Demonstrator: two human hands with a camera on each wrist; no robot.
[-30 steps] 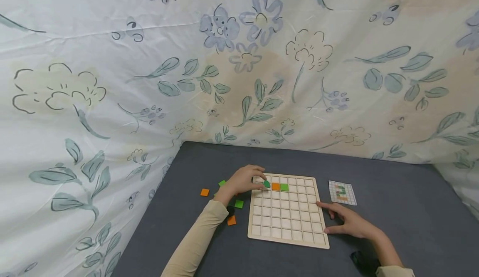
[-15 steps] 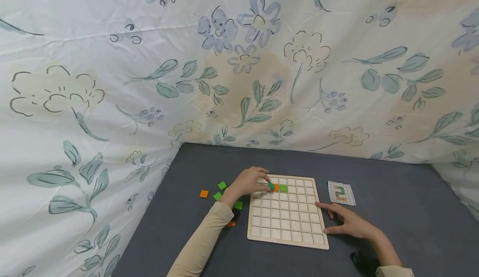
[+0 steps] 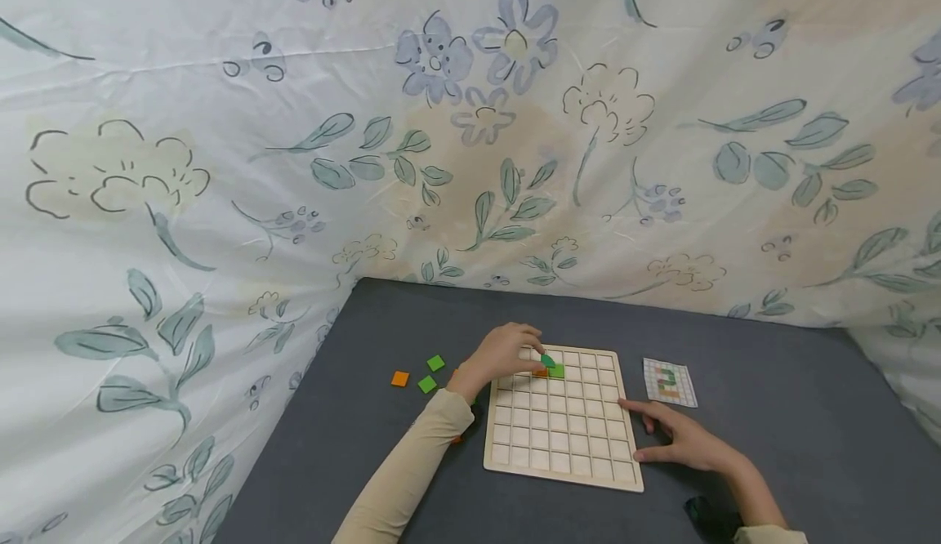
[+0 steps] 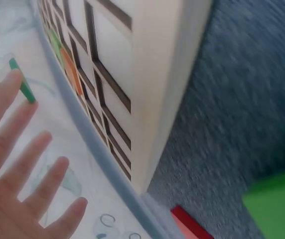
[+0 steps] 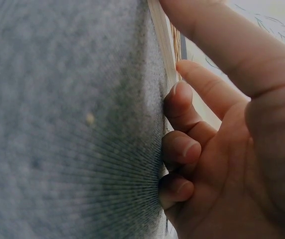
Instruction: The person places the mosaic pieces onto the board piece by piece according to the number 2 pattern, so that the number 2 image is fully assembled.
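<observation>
Between thumb and index finger, my left hand (image 3: 503, 354) pinches a dark green tile (image 3: 547, 361) over the upper rows of a pale wooden grid board (image 3: 559, 423). Seen from the left wrist, that tile (image 4: 25, 88) is held apart from the board, with the other fingers spread. An orange tile (image 3: 540, 373) and a light green tile (image 3: 558, 372) sit side by side in the board, the orange one partly covered by the hand. At the board's right edge rests my right hand (image 3: 687, 439); its thumb and index finger touch the edge and its other fingers are bent.
Loose green tiles (image 3: 436, 363) and an orange tile (image 3: 400, 379) lie left of the board. More tiles are partly hidden under the left forearm, one of them red (image 4: 191, 223) in the left wrist view. A printed pattern card (image 3: 670, 382) lies right of the board. A floral curtain (image 3: 470, 160) hangs behind.
My left hand has moved right across the board with the dark green tile, from left of the orange tile to above the light green one. My right hand stays at the edge.
</observation>
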